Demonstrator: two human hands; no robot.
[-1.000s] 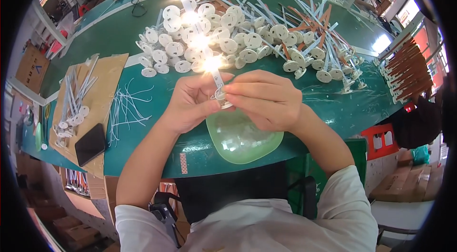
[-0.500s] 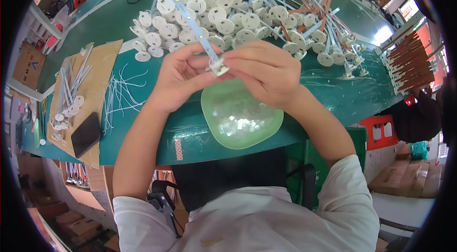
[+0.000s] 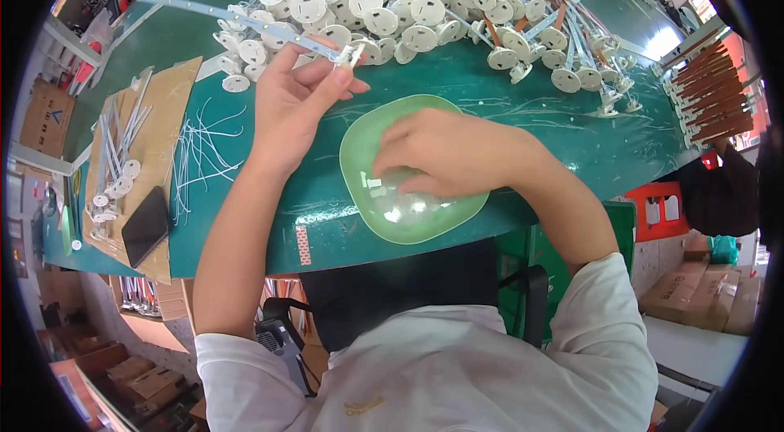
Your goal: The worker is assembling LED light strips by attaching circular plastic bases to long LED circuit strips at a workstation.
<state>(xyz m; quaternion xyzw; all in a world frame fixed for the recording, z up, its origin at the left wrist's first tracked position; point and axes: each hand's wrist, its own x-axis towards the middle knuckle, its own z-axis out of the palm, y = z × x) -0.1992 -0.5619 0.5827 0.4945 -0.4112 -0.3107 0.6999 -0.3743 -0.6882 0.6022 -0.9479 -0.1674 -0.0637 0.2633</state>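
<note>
My left hand (image 3: 290, 109) is closed round the white end piece (image 3: 349, 56) of a thin LED strip (image 3: 253, 25). The strip slants up to the far left, dotted with small yellow LEDs. Inside a light green bowl (image 3: 357, 150) in front of me, my right hand (image 3: 453, 153) reaches down with its fingers curved and apart; I see nothing held in them. Small white and clear pieces (image 3: 374, 185) lie in the bowl, partly hidden under that hand.
Behind the hands lies a heap of round white discs (image 3: 380, 21) with strips attached. To the left are loose white wires (image 3: 204, 154), a cardboard sheet (image 3: 184, 97) and a black phone (image 3: 147, 226). Orange-brown strips (image 3: 710, 97) stand in a row at the right.
My right hand has left the white end piece and moved down into the bowl. The LED strip in my left hand has swung from steep to a flatter slant leftward.
</note>
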